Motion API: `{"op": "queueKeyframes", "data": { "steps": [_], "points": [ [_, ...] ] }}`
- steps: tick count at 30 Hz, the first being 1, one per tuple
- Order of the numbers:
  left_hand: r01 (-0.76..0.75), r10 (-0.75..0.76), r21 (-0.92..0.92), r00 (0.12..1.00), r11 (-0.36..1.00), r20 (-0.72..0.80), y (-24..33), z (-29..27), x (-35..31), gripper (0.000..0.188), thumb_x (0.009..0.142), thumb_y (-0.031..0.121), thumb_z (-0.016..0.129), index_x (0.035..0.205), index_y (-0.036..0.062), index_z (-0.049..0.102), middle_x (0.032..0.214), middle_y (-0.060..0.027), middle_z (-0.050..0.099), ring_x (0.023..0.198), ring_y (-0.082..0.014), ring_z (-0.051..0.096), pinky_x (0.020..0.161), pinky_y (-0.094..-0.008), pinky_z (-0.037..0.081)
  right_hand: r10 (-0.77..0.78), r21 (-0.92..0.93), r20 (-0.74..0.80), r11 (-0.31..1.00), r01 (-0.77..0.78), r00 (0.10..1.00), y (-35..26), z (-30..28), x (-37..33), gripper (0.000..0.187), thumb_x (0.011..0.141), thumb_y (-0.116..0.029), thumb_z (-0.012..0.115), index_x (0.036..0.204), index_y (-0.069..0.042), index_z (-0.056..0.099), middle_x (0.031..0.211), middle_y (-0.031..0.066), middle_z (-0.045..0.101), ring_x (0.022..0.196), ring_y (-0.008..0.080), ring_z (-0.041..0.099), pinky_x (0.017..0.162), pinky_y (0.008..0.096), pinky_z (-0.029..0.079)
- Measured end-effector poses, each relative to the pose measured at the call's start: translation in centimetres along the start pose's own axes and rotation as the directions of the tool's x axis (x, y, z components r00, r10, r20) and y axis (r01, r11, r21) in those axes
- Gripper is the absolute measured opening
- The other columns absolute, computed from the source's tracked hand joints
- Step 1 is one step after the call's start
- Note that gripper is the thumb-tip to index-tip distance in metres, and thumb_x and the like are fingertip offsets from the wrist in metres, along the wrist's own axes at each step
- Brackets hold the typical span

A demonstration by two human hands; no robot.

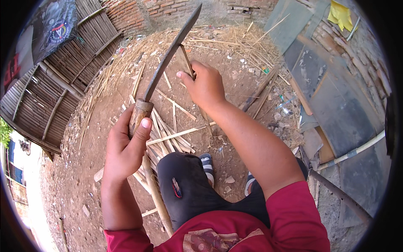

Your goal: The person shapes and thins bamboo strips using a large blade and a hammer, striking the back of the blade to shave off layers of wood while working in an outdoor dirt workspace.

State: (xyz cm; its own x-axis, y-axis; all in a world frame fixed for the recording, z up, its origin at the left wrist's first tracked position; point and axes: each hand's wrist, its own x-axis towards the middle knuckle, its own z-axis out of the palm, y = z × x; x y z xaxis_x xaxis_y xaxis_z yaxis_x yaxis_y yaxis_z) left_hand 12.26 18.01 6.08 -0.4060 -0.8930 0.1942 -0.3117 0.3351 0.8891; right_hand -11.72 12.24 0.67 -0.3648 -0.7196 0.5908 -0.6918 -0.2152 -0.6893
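Note:
My left hand (127, 145) is wrapped round the wooden handle of a machete (170, 54), its long dark blade slanting up and away to the right. In my right hand (206, 84) is a thin bamboo strip (184, 59), pinched near its upper part. The strip's top end meets the blade about halfway along; its lower end slants down below my hand toward the ground. Beneath my hands, several split bamboo strips (168, 136) lie in a loose pile on the dirt. A bamboo pole (153, 189) rests beside my left knee.
A woven bamboo wall (54, 84) with a hanging banner (46, 38) rises at the left. Dry straw (247, 42) lies before a brick wall (168, 10). Dark boards (336, 105) and a pale pole (357, 149) are at the right. Wooden sticks (260, 90) lie on the ground.

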Motion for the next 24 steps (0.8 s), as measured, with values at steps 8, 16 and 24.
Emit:
{"op": "queueKeyframes", "data": {
  "steps": [8,16,24],
  "points": [
    [0.031,-0.017,-0.149,0.996,0.988,0.092,0.7,-0.7,0.8,0.043,0.106,0.036,0.056,0.128,0.0003,0.056,0.069,0.0053,0.050,0.053,-0.0024,0.043,0.047,-0.0200,0.034,-0.026,0.079,0.134,0.997,0.016,0.991,1.6,-1.4,-0.4,0.057,0.087,-0.033,0.077,0.134,-0.006,0.056,0.115,0.0202,0.068,0.105,0.0378,0.067,0.088,0.0472,0.054],
    [0.050,-0.052,-0.078,0.998,0.996,-0.024,-0.9,-3.0,1.9,0.055,0.110,0.042,0.041,0.140,-0.0025,0.050,0.070,0.0043,0.043,0.044,-0.0019,0.032,0.041,-0.0182,0.025,0.341,-0.399,0.382,0.899,-0.180,0.859,22.5,-18.2,-8.4,0.064,0.087,-0.043,0.076,0.133,-0.003,0.057,0.125,0.0232,0.062,0.116,0.0365,0.062,0.097,0.0464,0.050],
    [-0.029,0.016,-0.114,0.993,0.993,-0.120,-3.2,-5.2,2.0,0.068,0.108,0.051,0.041,0.146,-0.0045,0.037,0.067,0.0043,0.042,0.040,-0.0018,0.031,0.036,-0.0193,0.026,0.703,-0.460,0.464,0.712,-0.531,0.540,44.8,-19.4,-33.4,0.051,0.085,-0.033,0.078,0.126,-0.006,0.064,0.106,0.0212,0.068,0.102,0.0340,0.067,0.091,0.0437,0.053]
  ]
}}
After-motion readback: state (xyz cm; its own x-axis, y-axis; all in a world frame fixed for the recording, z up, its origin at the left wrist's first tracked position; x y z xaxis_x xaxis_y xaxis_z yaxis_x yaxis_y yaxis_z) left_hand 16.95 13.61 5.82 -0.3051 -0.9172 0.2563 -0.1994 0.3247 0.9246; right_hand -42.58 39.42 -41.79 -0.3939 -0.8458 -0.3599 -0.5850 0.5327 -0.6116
